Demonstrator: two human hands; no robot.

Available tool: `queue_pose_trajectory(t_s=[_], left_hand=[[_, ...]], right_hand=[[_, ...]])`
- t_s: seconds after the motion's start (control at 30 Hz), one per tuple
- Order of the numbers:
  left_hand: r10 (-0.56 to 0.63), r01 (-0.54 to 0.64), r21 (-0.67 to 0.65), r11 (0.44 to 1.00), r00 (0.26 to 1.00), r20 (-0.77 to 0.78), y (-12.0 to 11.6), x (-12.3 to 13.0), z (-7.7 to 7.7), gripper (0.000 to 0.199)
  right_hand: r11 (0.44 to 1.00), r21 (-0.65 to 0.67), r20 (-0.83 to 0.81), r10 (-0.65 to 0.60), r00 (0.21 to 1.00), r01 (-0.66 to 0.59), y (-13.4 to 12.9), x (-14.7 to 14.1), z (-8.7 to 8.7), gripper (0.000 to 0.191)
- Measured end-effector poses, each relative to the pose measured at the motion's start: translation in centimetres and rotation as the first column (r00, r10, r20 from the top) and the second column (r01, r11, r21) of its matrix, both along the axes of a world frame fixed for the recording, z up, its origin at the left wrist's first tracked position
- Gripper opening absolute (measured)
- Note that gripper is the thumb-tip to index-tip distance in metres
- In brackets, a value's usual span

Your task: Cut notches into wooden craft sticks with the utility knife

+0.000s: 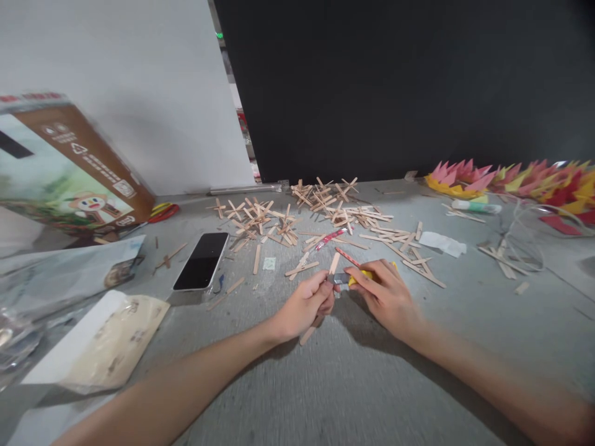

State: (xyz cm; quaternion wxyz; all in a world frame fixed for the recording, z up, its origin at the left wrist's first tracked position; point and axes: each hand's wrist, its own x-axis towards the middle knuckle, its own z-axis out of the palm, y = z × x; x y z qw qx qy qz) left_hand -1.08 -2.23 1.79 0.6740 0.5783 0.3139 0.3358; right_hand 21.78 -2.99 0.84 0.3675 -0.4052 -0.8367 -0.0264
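My left hand (pixel 307 303) pinches a flat wooden stick (pixel 334 264), whose upper end sticks out above the fingers and whose lower end shows below them. Closed around a yellow utility knife (pixel 361 277) is my right hand (pixel 388 300). The knife's grey blade (pixel 341 279) reaches left to the stick beside my left fingertips. A red patterned strip (pixel 348 257) lies just above the knife. Behind the hands are heaps of wooden sticks (pixel 260 222), many of them crossed over each other, and a shiny red strip (pixel 331 238).
At left are a black phone (pixel 201 261), red and yellow scissors (pixel 163 212), a printed box (pixel 74 167) and a clear-wrapped packet (pixel 116 341). Pink and yellow paper shapes (pixel 460 179), a glue stick (pixel 476 206), crumpled tissue (pixel 442 243) and a clear cable loop (pixel 525 238) lie right.
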Motion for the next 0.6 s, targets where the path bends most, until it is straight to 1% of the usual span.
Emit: queue_pose_trajectory(t_s=[0.13, 0.27, 0.47, 0.6], left_hand=[[0.000, 0.001, -0.009, 1.000, 1.000, 0.021, -0.07, 0.07, 0.02, 0.042], [0.006, -0.006, 0.020, 1.000, 1.000, 0.017, -0.26, 0.10, 0.17, 0.044], [-0.003, 0.002, 0.010, 1.000, 0.999, 0.040, -0.64, 0.28, 0.36, 0.040], [-0.011, 0.010, 0.025, 1.000, 0.998, 0.059, -0.60, 0.29, 0.25, 0.040]], right_hand=[[1.000, -0.021, 0.005, -0.017, 1.000, 0.017, 0.04, 0.21, -0.30, 0.036], [0.999, -0.031, -0.003, -0.031, 1.000, 0.031, -0.01, 0.30, -0.36, 0.035], [0.996, -0.079, -0.066, 0.031, 0.997, -0.036, -0.19, 0.08, 0.35, 0.033], [0.990, -0.117, -0.102, 0.067, 0.993, -0.079, -0.20, 0.15, 0.29, 0.034]])
